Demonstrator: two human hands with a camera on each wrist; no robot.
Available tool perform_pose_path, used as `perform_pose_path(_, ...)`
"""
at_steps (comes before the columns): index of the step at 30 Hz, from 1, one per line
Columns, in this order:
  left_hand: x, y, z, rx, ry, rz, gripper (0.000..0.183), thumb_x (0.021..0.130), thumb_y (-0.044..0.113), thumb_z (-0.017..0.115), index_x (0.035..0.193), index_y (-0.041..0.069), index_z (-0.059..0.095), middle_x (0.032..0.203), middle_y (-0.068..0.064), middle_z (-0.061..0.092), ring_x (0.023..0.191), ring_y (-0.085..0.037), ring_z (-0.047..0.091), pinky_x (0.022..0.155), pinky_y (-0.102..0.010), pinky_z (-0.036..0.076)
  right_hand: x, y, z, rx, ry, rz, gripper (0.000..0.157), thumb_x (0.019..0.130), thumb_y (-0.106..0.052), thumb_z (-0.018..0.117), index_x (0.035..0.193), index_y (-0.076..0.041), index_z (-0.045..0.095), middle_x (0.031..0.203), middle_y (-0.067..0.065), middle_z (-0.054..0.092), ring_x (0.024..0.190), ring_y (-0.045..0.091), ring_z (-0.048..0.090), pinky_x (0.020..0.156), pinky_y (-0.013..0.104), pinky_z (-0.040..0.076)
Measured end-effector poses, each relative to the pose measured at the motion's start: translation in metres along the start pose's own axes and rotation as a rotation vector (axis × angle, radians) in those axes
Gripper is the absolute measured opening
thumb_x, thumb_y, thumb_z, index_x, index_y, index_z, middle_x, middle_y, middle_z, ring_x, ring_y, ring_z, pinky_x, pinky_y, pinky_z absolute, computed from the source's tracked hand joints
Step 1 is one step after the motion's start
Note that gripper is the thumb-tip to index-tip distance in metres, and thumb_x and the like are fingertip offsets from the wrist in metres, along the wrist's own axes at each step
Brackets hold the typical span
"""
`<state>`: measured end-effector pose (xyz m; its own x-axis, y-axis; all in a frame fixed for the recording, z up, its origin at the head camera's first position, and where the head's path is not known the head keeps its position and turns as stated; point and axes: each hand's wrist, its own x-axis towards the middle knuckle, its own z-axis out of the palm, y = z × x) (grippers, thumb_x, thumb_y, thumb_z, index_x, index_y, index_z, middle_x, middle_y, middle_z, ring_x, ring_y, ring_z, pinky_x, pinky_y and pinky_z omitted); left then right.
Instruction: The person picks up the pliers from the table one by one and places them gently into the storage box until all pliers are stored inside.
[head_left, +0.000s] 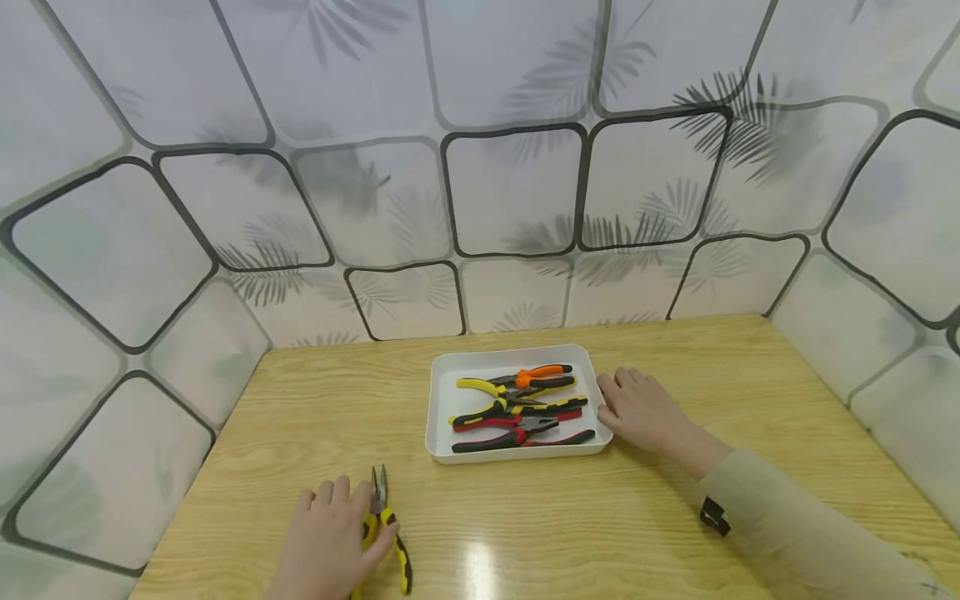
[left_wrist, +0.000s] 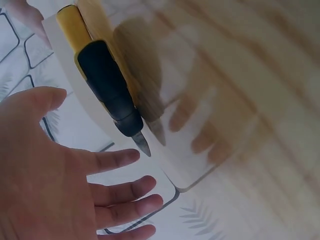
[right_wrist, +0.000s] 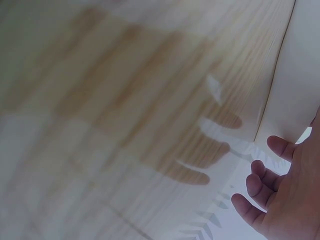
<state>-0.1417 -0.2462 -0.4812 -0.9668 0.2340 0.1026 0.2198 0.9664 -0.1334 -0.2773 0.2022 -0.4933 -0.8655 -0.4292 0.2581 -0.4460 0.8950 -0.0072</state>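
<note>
Needle-nose pliers (head_left: 380,500) with yellow-and-black handles lie on the table at the front left, jaws pointing away from me. My left hand (head_left: 322,533) is beside and partly over them; its fingers (left_wrist: 117,159) are spread and mostly straight, apart from the pliers (left_wrist: 102,75) in the left wrist view. A white tray (head_left: 441,400) stands mid-table, holding several pliers, among them an orange-and-black pair (head_left: 525,378) and a red-and-black pair (head_left: 517,437). My right hand (head_left: 645,412) is against the tray's right side, fingers (right_wrist: 249,210) loosely bent, not wrapped round the tray wall (right_wrist: 295,65).
The wood-grained table (head_left: 337,400) is glossy and reflects the hands. Patterned walls (head_left: 517,200) enclose it at the back and both sides. A black clip-like piece (head_left: 715,516) is on the right sleeve (head_left: 795,517).
</note>
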Motion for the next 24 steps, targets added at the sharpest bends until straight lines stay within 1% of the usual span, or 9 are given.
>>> perform_pose_path(4, 0.0005, 0.0030, 0.0020, 0.019, -0.036, -0.009, 0.070, 0.091, 0.073, 0.062, 0.122, 0.011, 0.068, 0.096, -0.008, 0.060, 0.096, -0.028, 0.061, 0.088, -0.054, 0.052, -0.0004, -0.0003, -0.0001, 0.004, 0.000, 0.004, 0.016, 0.098, -0.026, 0.058, 0.094, -0.013, 0.049, 0.083, 0.004, 0.042, 0.073, 0.019, 0.036, 0.063, 0.031, 0.028)
perform_pose_path(11, 0.0000, 0.0058, 0.0053, 0.054, -0.024, 0.018, 0.081, 0.087, 0.079, 0.061, 0.123, 0.007, 0.069, 0.093, -0.009, 0.060, 0.091, -0.028, 0.061, 0.084, -0.051, 0.053, -0.0001, -0.0002, 0.0010, 0.006, 0.002, 0.000, 0.016, 0.098, -0.026, 0.057, 0.094, -0.013, 0.049, 0.083, 0.004, 0.041, 0.073, 0.019, 0.035, 0.063, 0.031, 0.027)
perform_pose_path(14, 0.0011, 0.0058, 0.0060, 0.042, -0.037, 0.029, 0.088, 0.085, 0.081, 0.062, 0.127, 0.003, 0.067, 0.093, -0.010, 0.060, 0.091, -0.028, 0.061, 0.083, -0.050, 0.051, 0.0003, 0.0005, 0.0024, 0.003, 0.013, 0.000, 0.016, 0.098, -0.026, 0.057, 0.093, -0.013, 0.049, 0.083, 0.004, 0.041, 0.072, 0.019, 0.035, 0.063, 0.031, 0.026)
perform_pose_path(17, 0.0024, 0.0057, 0.0071, 0.016, -0.073, 0.031, 0.095, 0.083, 0.083, 0.062, 0.129, 0.000, 0.065, 0.092, -0.010, 0.059, 0.090, -0.028, 0.060, 0.082, -0.050, 0.050, 0.0005, 0.0010, 0.0026, 0.001, 0.018, 0.000, 0.016, 0.097, -0.027, 0.057, 0.093, -0.013, 0.049, 0.083, 0.004, 0.041, 0.072, 0.019, 0.035, 0.063, 0.031, 0.026)
perform_pose_path(20, 0.0031, 0.0062, 0.0085, -0.013, -0.101, 0.023, 0.094, 0.082, 0.083, 0.063, 0.124, -0.001, 0.064, 0.091, -0.011, 0.059, 0.088, -0.028, 0.060, 0.082, -0.050, 0.051, 0.0003, 0.0014, 0.0026, 0.001, 0.013, -0.003, 0.017, 0.097, -0.026, 0.057, 0.093, -0.013, 0.048, 0.083, 0.004, 0.041, 0.072, 0.019, 0.035, 0.063, 0.031, 0.026)
perform_pose_path(24, 0.0040, 0.0084, 0.0091, -0.047, -0.124, 0.007, 0.093, 0.081, 0.079, 0.066, 0.126, -0.002, 0.063, 0.091, -0.011, 0.058, 0.087, -0.028, 0.059, 0.084, -0.052, 0.051, -0.0002, 0.0012, 0.0017, 0.004, 0.006, -0.003, 0.016, 0.098, -0.026, 0.057, 0.093, -0.013, 0.048, 0.083, 0.004, 0.041, 0.072, 0.019, 0.035, 0.063, 0.031, 0.026)
